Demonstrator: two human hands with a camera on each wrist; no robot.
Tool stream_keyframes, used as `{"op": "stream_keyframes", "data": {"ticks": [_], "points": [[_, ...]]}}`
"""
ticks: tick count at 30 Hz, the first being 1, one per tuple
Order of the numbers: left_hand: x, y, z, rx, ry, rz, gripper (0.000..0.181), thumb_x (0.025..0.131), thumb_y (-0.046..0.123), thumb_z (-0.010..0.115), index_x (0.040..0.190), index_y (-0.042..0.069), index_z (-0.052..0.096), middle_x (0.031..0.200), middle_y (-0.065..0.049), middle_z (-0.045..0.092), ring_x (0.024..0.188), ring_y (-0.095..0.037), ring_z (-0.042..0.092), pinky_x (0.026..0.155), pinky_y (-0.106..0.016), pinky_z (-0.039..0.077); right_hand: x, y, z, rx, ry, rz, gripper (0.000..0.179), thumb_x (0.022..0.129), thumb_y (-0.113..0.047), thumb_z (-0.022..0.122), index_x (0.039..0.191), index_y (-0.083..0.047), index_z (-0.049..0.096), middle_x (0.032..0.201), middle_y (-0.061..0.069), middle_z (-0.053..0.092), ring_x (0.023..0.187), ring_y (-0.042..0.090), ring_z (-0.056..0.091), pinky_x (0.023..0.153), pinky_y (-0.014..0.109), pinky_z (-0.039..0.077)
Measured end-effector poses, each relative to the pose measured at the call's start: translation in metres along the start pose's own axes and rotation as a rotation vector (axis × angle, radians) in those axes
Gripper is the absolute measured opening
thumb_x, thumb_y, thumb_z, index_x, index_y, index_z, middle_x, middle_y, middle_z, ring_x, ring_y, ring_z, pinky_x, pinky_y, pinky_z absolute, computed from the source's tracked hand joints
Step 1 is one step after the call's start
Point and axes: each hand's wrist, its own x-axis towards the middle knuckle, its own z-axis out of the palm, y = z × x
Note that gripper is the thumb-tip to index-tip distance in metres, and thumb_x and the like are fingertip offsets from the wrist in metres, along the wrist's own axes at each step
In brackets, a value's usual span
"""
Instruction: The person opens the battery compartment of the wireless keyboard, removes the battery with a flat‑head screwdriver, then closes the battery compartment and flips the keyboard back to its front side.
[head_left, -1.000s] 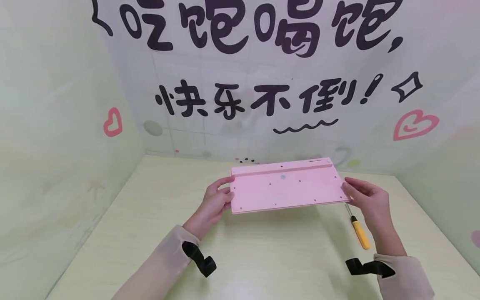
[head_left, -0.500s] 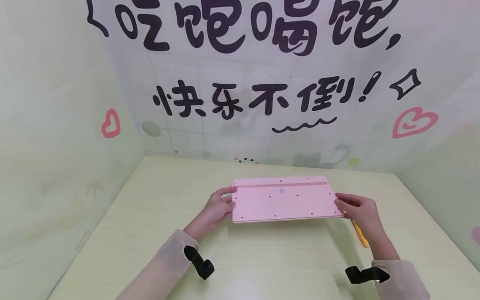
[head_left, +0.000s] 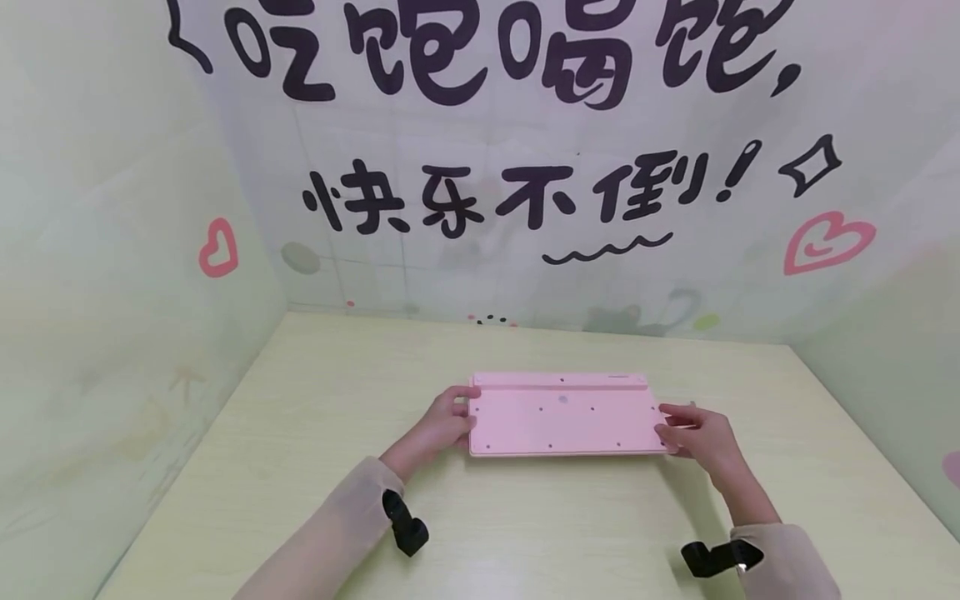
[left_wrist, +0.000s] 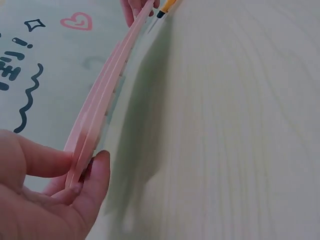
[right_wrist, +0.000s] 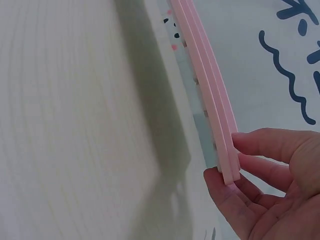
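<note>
A pink keyboard [head_left: 566,421], its screw-dotted underside facing up, is held between both hands a little above the table. My left hand [head_left: 442,423] grips its left end; in the left wrist view, the thumb lies on the underside and fingers [left_wrist: 100,172] curl below. My right hand [head_left: 697,435] pinches the right end, as the right wrist view also shows around the keyboard's edge [right_wrist: 227,170]. Small key edges stick out on the downward side. A screwdriver [left_wrist: 167,7] with a yellow-orange handle lies near the right hand in the left wrist view; in the head view the hand and arm hide it.
The pale wooden table [head_left: 540,525] carries the keyboard's shadow. Printed cloth walls [head_left: 420,279] with dark lettering and pink hearts enclose the back and both sides.
Both hands have lowered the keyboard toward the table, and it appears more level. The right hand has shifted left and down, covering the screwdriver in the head view.
</note>
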Motion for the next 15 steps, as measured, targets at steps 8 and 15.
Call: {"op": "stream_keyframes", "data": {"ticks": [8,15], "points": [[0.009,-0.007,0.006,0.07,0.004,0.015,0.039,0.087,-0.011,0.048,0.124,-0.001,0.043,0.097,-0.019,0.057,0.078,-0.021,0.057,0.061,-0.029,0.05,0.001,0.011,-0.001,0.024,0.003,0.034,0.053,0.081,-0.006,0.067,0.125,0.014,0.045,0.092,0.009,0.057,0.067,0.009,0.06,0.062,0.028,0.053],[0.014,-0.009,0.009,0.148,0.018,0.022,0.039,0.085,-0.01,0.05,0.122,0.0,0.046,0.091,-0.015,0.058,0.073,-0.019,0.055,0.06,-0.027,0.048,0.002,0.018,0.0,-0.07,-0.023,0.069,0.057,0.08,-0.01,0.07,0.126,0.013,0.045,0.099,0.019,0.057,0.068,0.013,0.059,0.06,0.028,0.052]]}}
